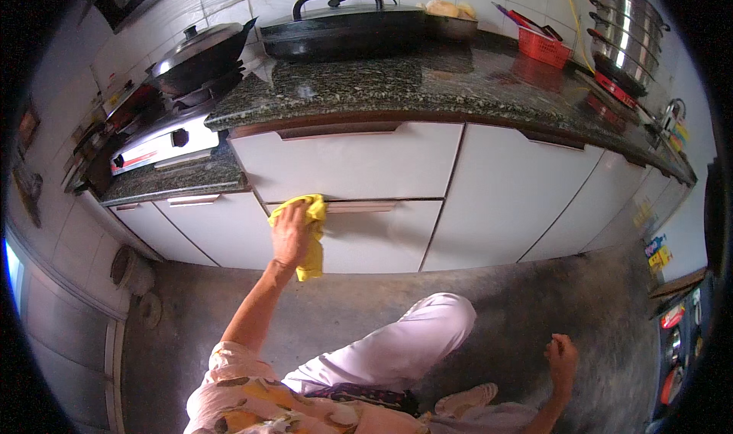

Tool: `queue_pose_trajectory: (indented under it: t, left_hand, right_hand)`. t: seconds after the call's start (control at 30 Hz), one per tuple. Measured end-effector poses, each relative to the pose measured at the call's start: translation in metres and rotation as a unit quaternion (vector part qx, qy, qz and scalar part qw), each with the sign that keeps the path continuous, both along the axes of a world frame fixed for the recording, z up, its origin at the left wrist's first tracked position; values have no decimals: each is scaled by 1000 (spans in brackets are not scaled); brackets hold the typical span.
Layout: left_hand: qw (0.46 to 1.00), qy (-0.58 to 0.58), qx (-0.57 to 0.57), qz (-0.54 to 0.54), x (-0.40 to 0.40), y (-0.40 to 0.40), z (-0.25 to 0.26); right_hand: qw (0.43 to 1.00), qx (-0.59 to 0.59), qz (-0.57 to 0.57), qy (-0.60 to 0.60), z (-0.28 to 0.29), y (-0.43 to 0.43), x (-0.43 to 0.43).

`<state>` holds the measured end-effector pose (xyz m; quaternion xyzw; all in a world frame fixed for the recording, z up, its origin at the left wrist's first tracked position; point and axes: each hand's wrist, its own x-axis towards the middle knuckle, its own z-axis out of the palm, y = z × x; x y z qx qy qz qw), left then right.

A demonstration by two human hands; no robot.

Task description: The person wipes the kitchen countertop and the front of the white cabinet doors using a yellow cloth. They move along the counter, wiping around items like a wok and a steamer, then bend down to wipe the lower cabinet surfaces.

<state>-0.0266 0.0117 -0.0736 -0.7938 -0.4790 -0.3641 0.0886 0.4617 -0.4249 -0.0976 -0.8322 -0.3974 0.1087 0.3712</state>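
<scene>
My left hand [290, 236] presses a yellow cloth [311, 256] against the front of the lower white drawer [378, 236], at its upper left corner. Part of the cloth hangs down below my fingers. Just right of the cloth runs the drawer's recessed handle strip [363, 206]. Above it is the upper white drawer [349, 165]. My right hand [561, 356] hangs low at the right, over the floor and away from the cabinets. Its fingers are loosely curled and nothing shows in them, but the inside of the hand is hidden.
On the dark granite countertop [343, 90] stand a black electric pan [343, 33], a red plastic basket [544, 47] and a steel steamer stack [624, 33]. A lidded wok [194, 62] sits on the gas stove [166, 145] at left. My bent knee [446, 314] is close before the cabinets.
</scene>
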Motion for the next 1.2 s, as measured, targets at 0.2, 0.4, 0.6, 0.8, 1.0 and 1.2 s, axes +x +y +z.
queue_pose_trajectory:
  t: [0.2,0.4,0.6,0.8,1.0,1.2]
  left_hand:
    - [985,-153,-42,65,-24,1,3]
    - [994,-80,-12,80,6,-1,4]
    - [996,65,55,-41,44,1,20]
    - [982,77,112,-131,121,-2,11]
    - [970,101,133,-176,182,-4,0]
    - [954,109,145,-241,256,-11,-10]
  right_hand:
    - [1000,-8,-15,-23,-5,-13,4]
    - [1000,-10,-16,15,10,-3,-8]
    - [999,-20,-15,-22,5,-1,-7]
    - [998,-20,-14,-61,18,7,-17]
    - [998,-26,-24,-47,17,6,-18]
    - [998,12,8,-69,6,12,-6]
